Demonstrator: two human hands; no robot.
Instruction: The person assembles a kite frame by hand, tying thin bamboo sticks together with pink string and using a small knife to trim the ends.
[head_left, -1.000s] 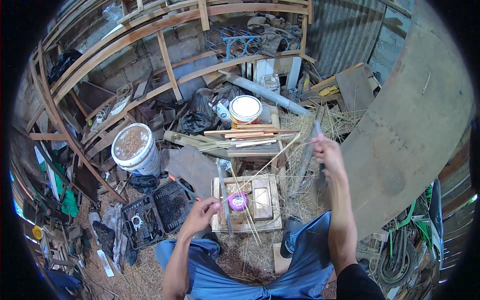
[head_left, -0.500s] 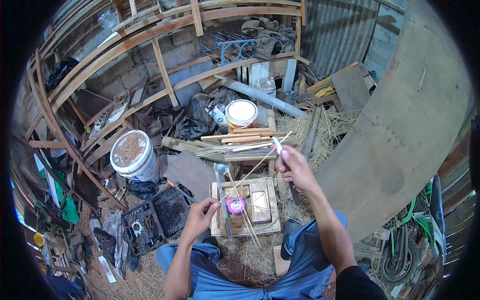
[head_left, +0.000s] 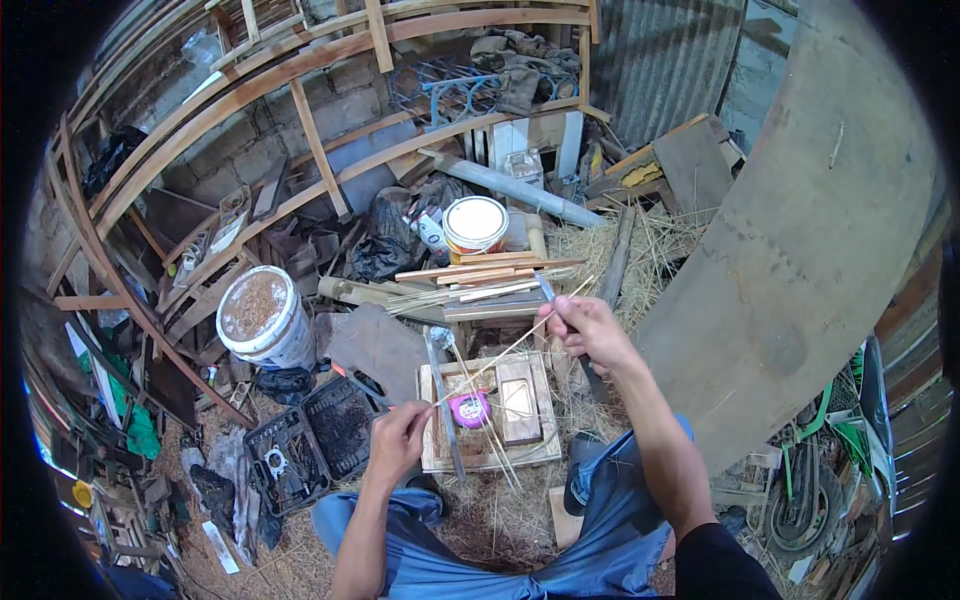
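My left hand (head_left: 398, 443) pinches the lower end of a thin bamboo strip (head_left: 492, 363), which slants up to the right. My right hand (head_left: 588, 336) is closed on a knife (head_left: 545, 287), its blade angled up against the strip's upper part. Under the strip lies a shallow wooden crate (head_left: 544, 407) between my feet, with a purple tape measure (head_left: 468, 410), a wooden block (head_left: 519, 424), loose thin strips (head_left: 499, 450) and a flat metal bar (head_left: 456, 452) in or across it.
Behind the crate, wooden slats (head_left: 484, 275) lie on a stand. A white bucket (head_left: 260, 340) and open black case (head_left: 335, 425) are at left, a lidded pail (head_left: 476, 225) behind. A large leaning board (head_left: 770, 270) fills the right; curved timber frames (head_left: 320, 150) line the back.
My right hand with the knife has moved left and a little down from out at the right to the strip. My left hand still pinches the strip and has barely shifted.
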